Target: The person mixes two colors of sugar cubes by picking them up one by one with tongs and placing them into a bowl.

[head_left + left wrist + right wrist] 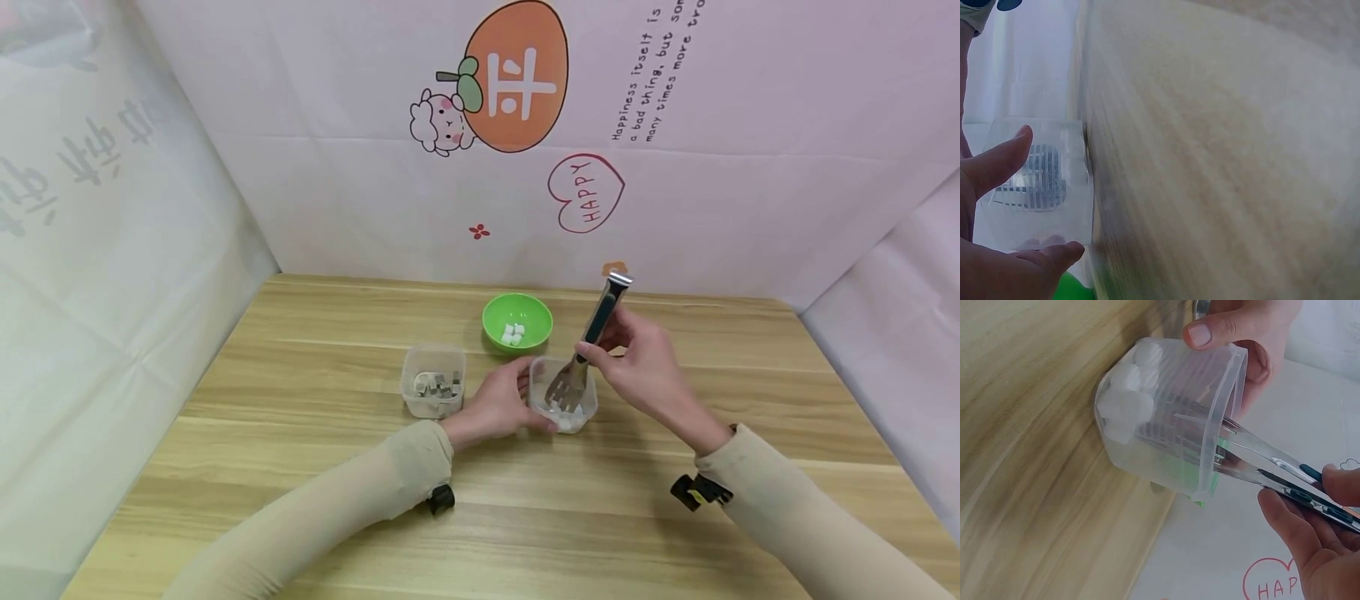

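Note:
My left hand (498, 402) grips a clear plastic container (1175, 450) from its left side, with the thumb and fingers on opposite walls. White, rounded lumps (1127, 403) lie at its bottom. My right hand (643, 367) holds metal tongs (600, 315) with dark grip inserts, pinched between thumb and fingers. The tongs' slotted heads (567, 387) reach down into the container, close to the lumps; whether they hold one cannot be told. Behind the container stands a green bowl (517, 307) with several white pieces (513, 335) in it.
Left of my left hand is a second clear container (433, 408) holding several small grey blocks (437, 385). The wooden table (337, 492) meets a white printed backdrop (360, 208) at the back, with white sheets (112, 317) at the sides.

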